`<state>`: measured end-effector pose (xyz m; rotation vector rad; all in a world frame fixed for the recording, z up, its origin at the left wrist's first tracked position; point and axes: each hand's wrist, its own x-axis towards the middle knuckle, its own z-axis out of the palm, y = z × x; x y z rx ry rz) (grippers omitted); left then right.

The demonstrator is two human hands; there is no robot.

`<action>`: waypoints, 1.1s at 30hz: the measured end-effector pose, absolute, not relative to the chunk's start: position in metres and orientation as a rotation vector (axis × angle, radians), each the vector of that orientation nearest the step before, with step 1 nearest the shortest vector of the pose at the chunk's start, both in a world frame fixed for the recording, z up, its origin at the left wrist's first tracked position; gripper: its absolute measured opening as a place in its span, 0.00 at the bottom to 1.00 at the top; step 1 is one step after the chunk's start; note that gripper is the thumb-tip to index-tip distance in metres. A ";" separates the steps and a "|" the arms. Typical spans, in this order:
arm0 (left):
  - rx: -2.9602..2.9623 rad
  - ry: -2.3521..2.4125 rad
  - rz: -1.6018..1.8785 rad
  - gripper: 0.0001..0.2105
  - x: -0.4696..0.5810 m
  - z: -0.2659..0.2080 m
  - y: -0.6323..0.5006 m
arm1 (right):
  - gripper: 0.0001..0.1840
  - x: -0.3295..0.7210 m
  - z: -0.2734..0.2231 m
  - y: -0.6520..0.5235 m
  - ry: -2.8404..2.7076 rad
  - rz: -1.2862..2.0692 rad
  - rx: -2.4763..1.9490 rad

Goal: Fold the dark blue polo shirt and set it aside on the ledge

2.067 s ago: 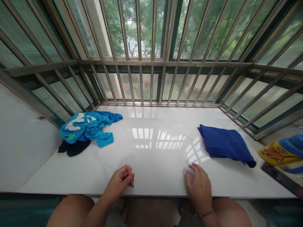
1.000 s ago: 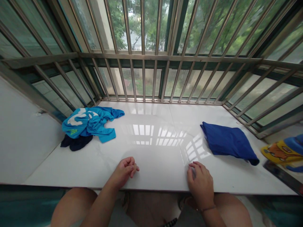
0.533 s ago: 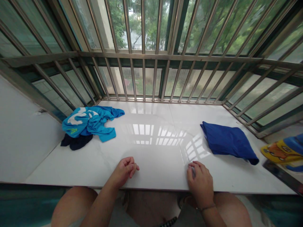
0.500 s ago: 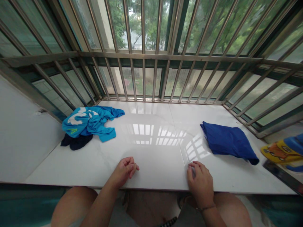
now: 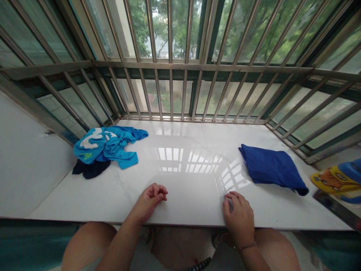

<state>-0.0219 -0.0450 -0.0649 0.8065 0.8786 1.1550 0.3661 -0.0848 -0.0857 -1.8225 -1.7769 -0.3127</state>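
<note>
My left hand (image 5: 152, 199) rests at the near edge of the white ledge (image 5: 186, 188), palm side turned inward. Its fingers are loosely bent with a gap to the thumb, and nothing shows in them. Further right, my right hand (image 5: 238, 212) lies back up on the same surface, fingers slightly bent, thumb apart, holding nothing visible. Beyond it to the right is a folded dark blue cloth (image 5: 273, 167). A crumpled bright blue T-shirt (image 5: 105, 145) with a white print lies at the far left, partly over a black cloth (image 5: 96, 169). Neither hand touches the fabrics.
Metal window bars (image 5: 180, 67) run along the back and both sides of the ledge. A yellow and blue item with a cartoon print (image 5: 337, 180) sits at the right edge, beside a dark flat object (image 5: 335, 209). A white wall (image 5: 31, 158) bounds the left.
My left hand has turned slightly and its fingers have loosened, rising a little. My right hand and the fabrics stay where they were.
</note>
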 end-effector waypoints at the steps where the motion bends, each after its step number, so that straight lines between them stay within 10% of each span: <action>1: 0.807 0.872 1.157 0.27 -0.022 -0.066 -0.045 | 0.12 0.366 -0.086 -0.085 -1.777 -0.308 -1.822; 29: 0.771 0.886 1.169 0.22 -0.024 -0.065 -0.045 | 0.13 0.367 -0.086 -0.085 -1.791 -0.303 -1.814; 33: 0.779 0.895 1.108 0.33 -0.027 -0.064 -0.043 | 0.13 0.366 -0.086 -0.085 -1.780 -0.289 -1.825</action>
